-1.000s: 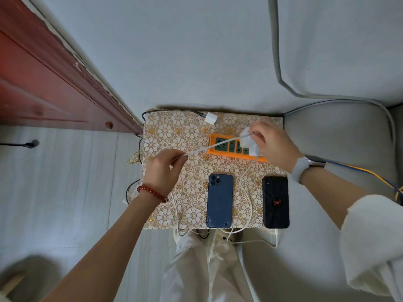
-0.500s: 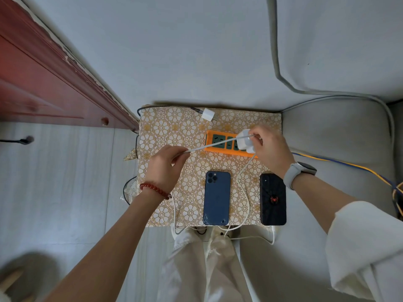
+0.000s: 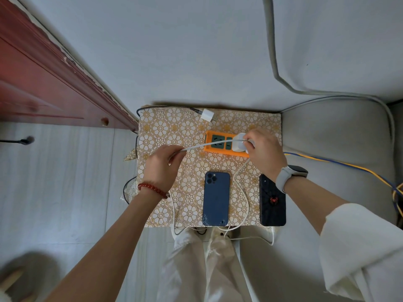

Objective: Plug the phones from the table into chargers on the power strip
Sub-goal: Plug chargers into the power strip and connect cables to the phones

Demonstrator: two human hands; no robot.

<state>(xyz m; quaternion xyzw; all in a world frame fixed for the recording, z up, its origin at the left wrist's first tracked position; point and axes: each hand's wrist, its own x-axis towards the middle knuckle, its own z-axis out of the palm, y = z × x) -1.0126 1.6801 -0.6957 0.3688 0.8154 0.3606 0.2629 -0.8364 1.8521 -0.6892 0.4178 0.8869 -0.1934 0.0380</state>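
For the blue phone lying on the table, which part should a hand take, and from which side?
Take the blue phone by its two long edges, from above. It lies flat, camera side up, near end at the table edge; a white cable runs close along its right side, so pinch carefully.

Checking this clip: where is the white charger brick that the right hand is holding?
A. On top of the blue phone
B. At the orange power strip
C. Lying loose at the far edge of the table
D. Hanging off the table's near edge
B: the right hand holds the white charger brick at the orange power strip, while the left hand pinches its white cable.
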